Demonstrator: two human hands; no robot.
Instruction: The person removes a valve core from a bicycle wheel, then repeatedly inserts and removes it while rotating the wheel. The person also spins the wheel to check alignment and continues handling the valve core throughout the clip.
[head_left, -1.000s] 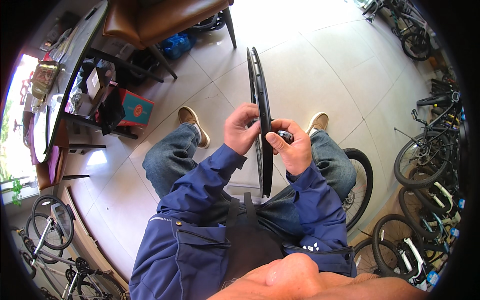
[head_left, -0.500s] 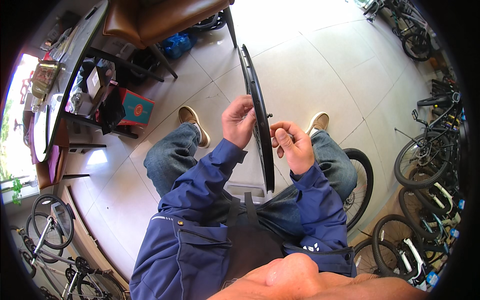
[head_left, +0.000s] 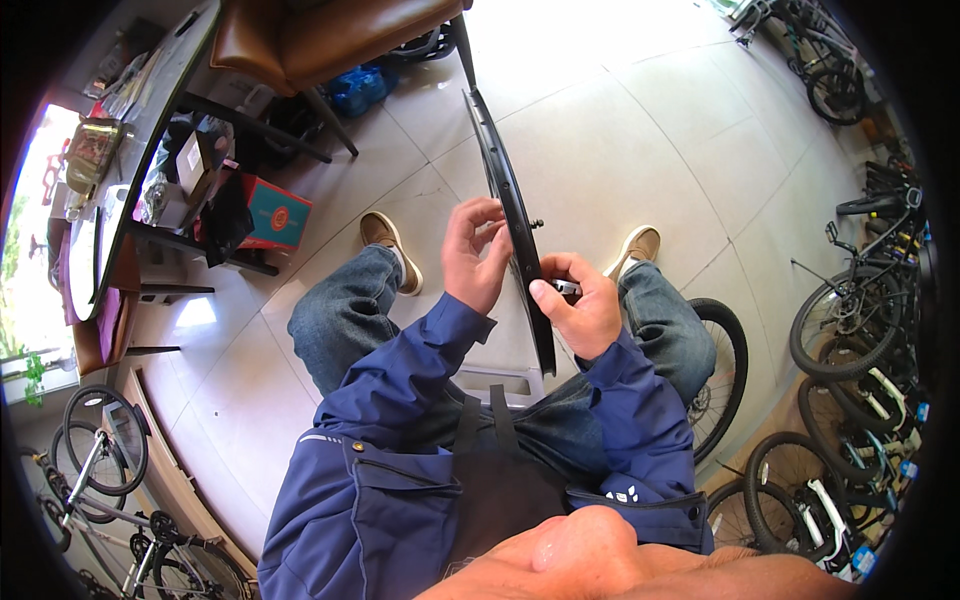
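A black bicycle rim [head_left: 508, 205] stands on edge between the seated person's knees, running from the lap out toward the tiled floor [head_left: 640, 130] (its far end reaches up near the brown chair [head_left: 300, 40]). The left hand [head_left: 476, 258] lies against the rim's left side, fingers curled over its edge and thumb toward the face, so its grip is loosely closed on the rim about midway along. The right hand [head_left: 585, 305] sits just beside the rim on the other side, a little nearer the body; its grip is pinched shut, thumb pressing a small metal tool [head_left: 566, 289] against the rim's side wall. A short valve stub [head_left: 537, 224] sticks out of the rim just beyond the right hand. Both forearms wear blue jacket sleeves, and the legs are in jeans with tan shoes [head_left: 385, 235] on the floor. A spare bicycle wheel [head_left: 722, 370] leans by the right leg. Parked bicycles [head_left: 860, 320] line the right side, and a cluttered table [head_left: 150, 130] stands at left.
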